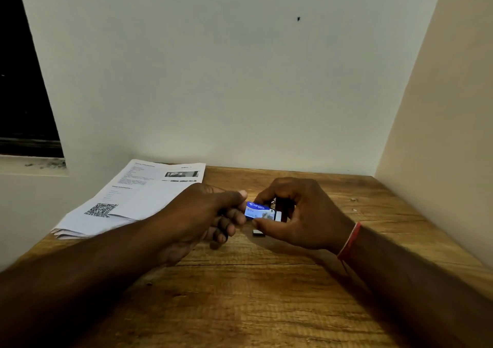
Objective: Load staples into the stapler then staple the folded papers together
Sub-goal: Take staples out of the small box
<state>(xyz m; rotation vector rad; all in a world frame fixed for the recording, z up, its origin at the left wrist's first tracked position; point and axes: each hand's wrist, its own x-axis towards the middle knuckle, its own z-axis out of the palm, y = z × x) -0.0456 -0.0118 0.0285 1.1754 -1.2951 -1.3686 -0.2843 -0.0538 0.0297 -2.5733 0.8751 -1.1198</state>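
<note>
staple box held over a wooden table in a pale corner

a wooden table with strong grain fills the lower view, pushed into a corner of plain pale walls; a dark window sits at the left. folded papers with a printed square code lie on the table's far left. above the middle, the left hand pinches one end of a small blue staple box, thumb on top. the right hand, a red thread at its wrist, pinches the other end. a small grey piece lies on the wood just below. something dark shows behind the right fingers; whether it is the stapler cannot be told.
</note>
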